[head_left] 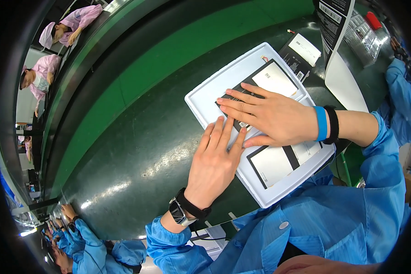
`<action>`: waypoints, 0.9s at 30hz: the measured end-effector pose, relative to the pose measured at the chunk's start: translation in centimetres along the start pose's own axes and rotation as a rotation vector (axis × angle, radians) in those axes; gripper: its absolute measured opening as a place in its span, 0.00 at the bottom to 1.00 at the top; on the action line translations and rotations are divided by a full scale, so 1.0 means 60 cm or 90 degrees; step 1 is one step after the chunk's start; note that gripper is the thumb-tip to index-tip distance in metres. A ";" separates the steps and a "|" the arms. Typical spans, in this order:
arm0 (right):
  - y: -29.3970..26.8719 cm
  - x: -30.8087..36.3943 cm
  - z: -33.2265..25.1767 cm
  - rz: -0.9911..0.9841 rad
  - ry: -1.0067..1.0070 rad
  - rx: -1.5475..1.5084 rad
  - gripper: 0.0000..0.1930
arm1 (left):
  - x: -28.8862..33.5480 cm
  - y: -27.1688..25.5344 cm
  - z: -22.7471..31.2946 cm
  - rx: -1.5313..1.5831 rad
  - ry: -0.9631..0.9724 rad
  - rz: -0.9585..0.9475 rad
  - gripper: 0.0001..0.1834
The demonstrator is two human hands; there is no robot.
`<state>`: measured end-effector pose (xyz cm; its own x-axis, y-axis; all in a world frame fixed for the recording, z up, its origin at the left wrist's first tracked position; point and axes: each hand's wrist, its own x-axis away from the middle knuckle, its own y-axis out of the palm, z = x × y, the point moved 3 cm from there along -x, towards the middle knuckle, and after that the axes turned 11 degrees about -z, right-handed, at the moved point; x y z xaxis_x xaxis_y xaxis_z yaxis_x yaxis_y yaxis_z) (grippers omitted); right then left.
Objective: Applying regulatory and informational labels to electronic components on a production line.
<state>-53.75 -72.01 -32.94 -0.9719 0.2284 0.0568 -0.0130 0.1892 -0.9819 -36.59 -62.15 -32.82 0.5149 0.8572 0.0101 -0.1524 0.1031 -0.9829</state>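
A white plastic tray (197,97) lies on the green bench in front of me, holding flat battery packs. The upper battery pack (276,78) has a white face, a black label strip and a small lead at its far end. My right hand (278,118) lies palm down across its black strip, fingers stretched and slightly spread. From the near left, my left hand (216,166) rests flat with its fingertips at the strip's near end, beside the right thumb. Both hands cover part of the label. The lower battery pack (270,165) lies in the tray's near half, untouched.
Beyond the tray lies another battery pack (304,49) with a black label. A black and white printed sheet (335,27) stands at the upper right, near a clear plastic tray (363,39) and a red object (373,20). A dark green belt runs along the far side. Other people work nearby.
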 end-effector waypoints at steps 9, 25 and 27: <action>-0.014 0.045 0.031 -0.022 0.114 0.057 0.46 | 0.004 -0.005 0.002 0.011 0.003 0.016 0.25; -0.019 0.126 0.020 -0.100 0.120 0.005 0.41 | 0.002 -0.006 0.006 -0.012 0.006 0.019 0.22; -0.020 0.121 0.017 -0.083 0.109 0.001 0.40 | 0.001 -0.005 0.008 -0.015 0.007 0.018 0.22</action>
<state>-61.04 -71.57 -31.54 -0.9079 0.3609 0.2133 -0.1365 0.2264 -0.9644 -36.92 -61.91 -32.43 0.5204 0.8537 -0.0196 -0.1468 0.0668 -0.9869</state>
